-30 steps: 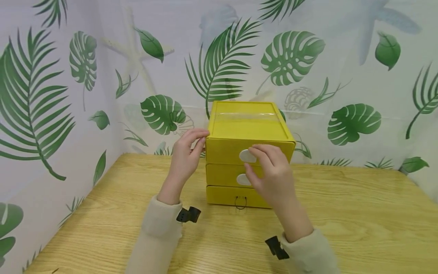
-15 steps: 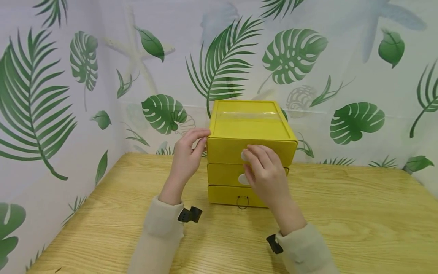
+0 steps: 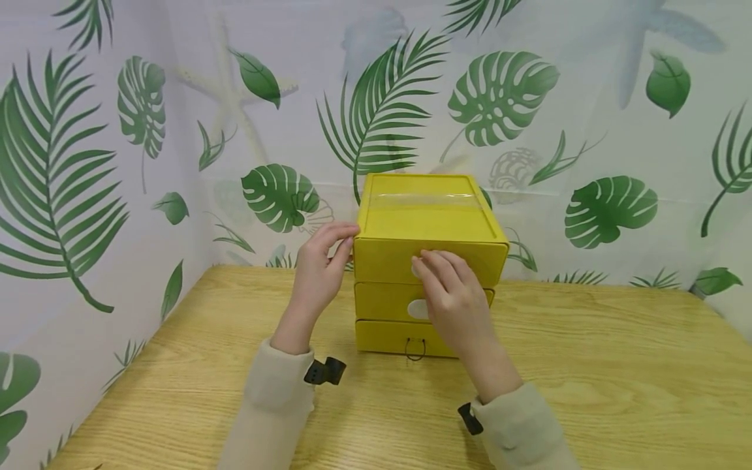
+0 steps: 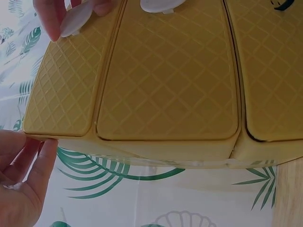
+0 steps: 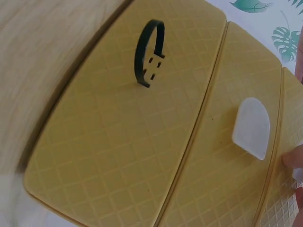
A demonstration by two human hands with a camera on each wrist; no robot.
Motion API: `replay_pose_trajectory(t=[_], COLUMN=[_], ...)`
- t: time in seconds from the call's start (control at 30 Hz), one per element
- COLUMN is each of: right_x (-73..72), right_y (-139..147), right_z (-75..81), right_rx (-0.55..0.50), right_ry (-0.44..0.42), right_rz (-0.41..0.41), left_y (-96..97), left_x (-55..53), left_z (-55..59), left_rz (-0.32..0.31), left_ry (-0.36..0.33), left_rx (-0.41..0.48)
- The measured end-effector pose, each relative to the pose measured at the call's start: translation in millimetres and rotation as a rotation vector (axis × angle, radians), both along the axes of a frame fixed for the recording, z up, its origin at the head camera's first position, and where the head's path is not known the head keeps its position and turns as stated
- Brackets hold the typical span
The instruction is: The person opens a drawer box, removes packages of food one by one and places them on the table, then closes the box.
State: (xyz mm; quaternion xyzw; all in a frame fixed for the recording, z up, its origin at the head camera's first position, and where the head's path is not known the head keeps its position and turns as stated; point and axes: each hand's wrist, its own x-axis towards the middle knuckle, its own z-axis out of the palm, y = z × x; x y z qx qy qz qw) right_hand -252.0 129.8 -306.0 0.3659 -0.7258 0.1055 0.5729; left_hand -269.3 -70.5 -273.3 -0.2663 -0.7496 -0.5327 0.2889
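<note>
A yellow three-drawer box [image 3: 429, 222] stands on the table, all its drawers closed. At its upper left corner, my left hand [image 3: 320, 267] rests extended fingertips against the edge and side. My right hand [image 3: 461, 303] pinches the white pull tab [image 4: 77, 20] of the top drawer [image 3: 382, 260] between fingers and thumb. The tab is mostly hidden by the fingers in the head view. Below it, the middle drawer carries a second white tab [image 5: 252, 127]. A dark ring handle [image 5: 143, 54] hangs on the bottom drawer.
The box stands on a wood-grain table [image 3: 599, 372], near a leaf-print backdrop [image 3: 376, 85] behind and to the left. Clear tape [image 3: 425, 200] crosses the box top. Black wrist straps [image 3: 325, 371] show at the sleeve cuffs.
My right hand has moved slightly left and its fingers have closed onto the top drawer's white tab. The left hand stays at the box corner, and the drawers remain closed.
</note>
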Motion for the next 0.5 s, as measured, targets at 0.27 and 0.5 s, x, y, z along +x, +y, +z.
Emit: replay_pose_trajectory(t=[0.27, 0.5], right_x=[-0.9, -1.7], right_y=[0.0, 3.0], right_z=[-2.0, -1.6], right_rx=[-0.011, 0.003], right_ry=[0.001, 0.002], right_rz=[0.022, 0.035], left_y=[0.7, 0.3], left_x=[1.0, 0.6], left_z=[0.4, 0.1], left_rz=[0.027, 0.027], left_ry=[0.011, 0.013], left_rx=[-0.02, -0.022])
